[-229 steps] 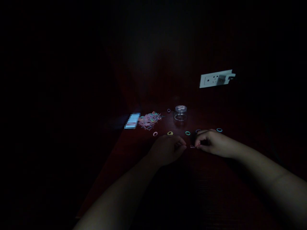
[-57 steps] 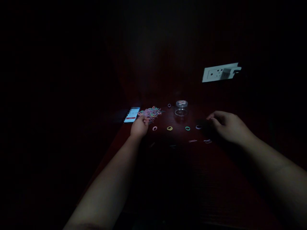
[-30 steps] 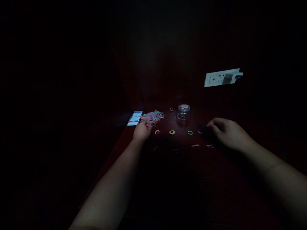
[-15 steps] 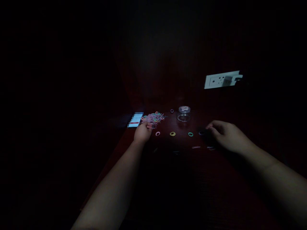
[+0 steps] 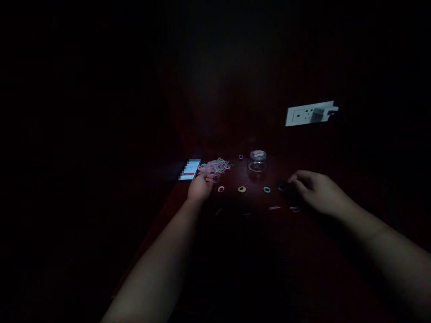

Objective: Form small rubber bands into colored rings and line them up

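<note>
My left hand [image 5: 200,186] rests with curled fingers at the near edge of a tangled pile of coloured hair ties [image 5: 218,166]; whatever it pinches is hidden. On the right, my right hand [image 5: 314,189] has thumb and forefinger pressed together beside a dark purple hair tie [image 5: 282,188]. I cannot make out anything between those fingertips. Left of it, in a row, lie a green hair tie [image 5: 266,189], a yellow hair tie [image 5: 241,189] and a pink hair tie [image 5: 221,189]. Nearer to me are thin pale bands [image 5: 274,207], dim in the shadow.
A clear lidded jar [image 5: 257,162] stands behind the row, with a small pale ring [image 5: 240,157] to its left. A lit phone [image 5: 190,170] lies left of the pile. On the back wall is a socket plate [image 5: 308,113] with a plugged-in charger. The surroundings are very dark.
The view has shifted very slightly. Both hands and the hair ties keep nearly the same places.
</note>
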The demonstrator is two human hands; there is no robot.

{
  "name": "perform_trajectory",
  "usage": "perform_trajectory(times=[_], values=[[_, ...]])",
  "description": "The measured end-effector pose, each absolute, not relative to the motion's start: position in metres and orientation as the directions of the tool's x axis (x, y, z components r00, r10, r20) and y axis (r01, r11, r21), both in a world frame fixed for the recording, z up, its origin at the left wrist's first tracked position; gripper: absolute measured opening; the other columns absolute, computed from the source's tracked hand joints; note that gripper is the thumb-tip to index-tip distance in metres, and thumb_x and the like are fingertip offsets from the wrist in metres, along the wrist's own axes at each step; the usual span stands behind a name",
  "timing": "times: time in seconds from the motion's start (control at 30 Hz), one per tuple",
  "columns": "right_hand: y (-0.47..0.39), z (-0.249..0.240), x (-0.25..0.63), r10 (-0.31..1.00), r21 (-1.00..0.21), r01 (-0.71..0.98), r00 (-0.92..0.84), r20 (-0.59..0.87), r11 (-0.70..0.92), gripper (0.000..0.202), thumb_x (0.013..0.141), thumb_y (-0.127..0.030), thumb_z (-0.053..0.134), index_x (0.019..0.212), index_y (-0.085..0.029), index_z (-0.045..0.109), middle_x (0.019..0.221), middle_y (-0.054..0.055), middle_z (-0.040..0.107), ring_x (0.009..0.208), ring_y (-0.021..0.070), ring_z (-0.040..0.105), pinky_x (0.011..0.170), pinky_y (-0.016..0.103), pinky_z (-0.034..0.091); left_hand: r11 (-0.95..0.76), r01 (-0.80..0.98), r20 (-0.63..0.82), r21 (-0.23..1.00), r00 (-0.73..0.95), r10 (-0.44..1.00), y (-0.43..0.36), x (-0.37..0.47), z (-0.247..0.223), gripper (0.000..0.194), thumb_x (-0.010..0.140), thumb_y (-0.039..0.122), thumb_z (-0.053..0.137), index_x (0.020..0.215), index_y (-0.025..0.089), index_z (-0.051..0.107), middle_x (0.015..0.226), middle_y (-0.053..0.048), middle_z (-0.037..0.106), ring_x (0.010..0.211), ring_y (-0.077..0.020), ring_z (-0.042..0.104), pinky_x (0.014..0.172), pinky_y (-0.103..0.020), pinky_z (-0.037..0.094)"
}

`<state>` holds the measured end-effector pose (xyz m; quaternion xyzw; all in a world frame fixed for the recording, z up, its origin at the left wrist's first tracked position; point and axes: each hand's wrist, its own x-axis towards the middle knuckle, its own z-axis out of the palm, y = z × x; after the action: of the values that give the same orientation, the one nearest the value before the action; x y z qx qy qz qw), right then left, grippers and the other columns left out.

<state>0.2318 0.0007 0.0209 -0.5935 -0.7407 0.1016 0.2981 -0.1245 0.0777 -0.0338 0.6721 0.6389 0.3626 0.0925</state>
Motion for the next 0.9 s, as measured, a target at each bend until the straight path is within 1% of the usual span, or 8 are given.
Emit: perform_trajectory(times=[0.23,0.4,0.53,0.67,0.9], values=[[-0.001,0.022,0.230,0.936,-0.510,0.810,-0.126,0.329,0.289,0.018,0.084,-0.029,0.048,0.085,-0.022,0.065,0.077,0.003,0.072,0.066,0.0199,0.066,0.060,0.030,0.048,-0.172,0.771,0.364,0.613,-0.082,0.928,0.079,-0.126,-0.036,0.016,0.076,0.013,0.057,0.089,0.019,0.064,0.090,-0.003,0.070,0.074,-0.0145,0.063,0.069,-0.023,0.049],[-0.002,0.023,0.229,0.938,-0.499,0.819,-0.129,0.323,0.284,0.018,0.085,-0.030,0.048,0.085,-0.022,0.065,0.076,0.003,0.072,0.065,0.0195,0.066,0.059,0.029,0.047,-0.181,0.762,0.395,0.621,-0.105,0.913,0.077,-0.124,-0.032,0.015,0.076,0.012,0.057,0.088,0.018,0.064,0.091,-0.003,0.070,0.076,-0.0154,0.064,0.073,-0.025,0.049],[-0.002,0.024,0.229,0.942,-0.509,0.816,-0.122,0.312,0.274,0.018,0.085,-0.032,0.048,0.084,-0.023,0.064,0.076,0.002,0.072,0.066,0.0195,0.066,0.060,0.029,0.047,-0.198,0.739,0.409,0.644,-0.114,0.906,0.073,-0.120,-0.026,0.015,0.077,0.011,0.057,0.090,0.017,0.063,0.088,-0.004,0.070,0.073,-0.0144,0.064,0.075,-0.027,0.051],[-0.002,0.024,0.228,0.944,-0.501,0.821,-0.129,0.304,0.274,0.018,0.085,-0.032,0.048,0.085,-0.023,0.063,0.075,0.002,0.071,0.064,0.0190,0.065,0.060,0.029,0.046,-0.233,0.720,0.436,0.654,-0.107,0.893,0.070,-0.118,-0.021,0.014,0.078,0.011,0.057,0.089,0.017,0.063,0.090,-0.004,0.070,0.078,-0.0148,0.064,0.079,-0.027,0.050],[-0.003,0.024,0.227,0.943,-0.506,0.817,-0.128,0.307,0.276,0.019,0.085,-0.033,0.048,0.083,-0.022,0.064,0.072,0.002,0.070,0.063,0.0188,0.064,0.059,0.029,0.045,-0.264,0.679,0.445,0.685,-0.103,0.890,0.071,-0.119,-0.023,0.012,0.079,0.015,0.058,0.090,0.016,0.062,0.087,-0.004,0.068,0.073,-0.0138,0.063,0.075,-0.026,0.051]])
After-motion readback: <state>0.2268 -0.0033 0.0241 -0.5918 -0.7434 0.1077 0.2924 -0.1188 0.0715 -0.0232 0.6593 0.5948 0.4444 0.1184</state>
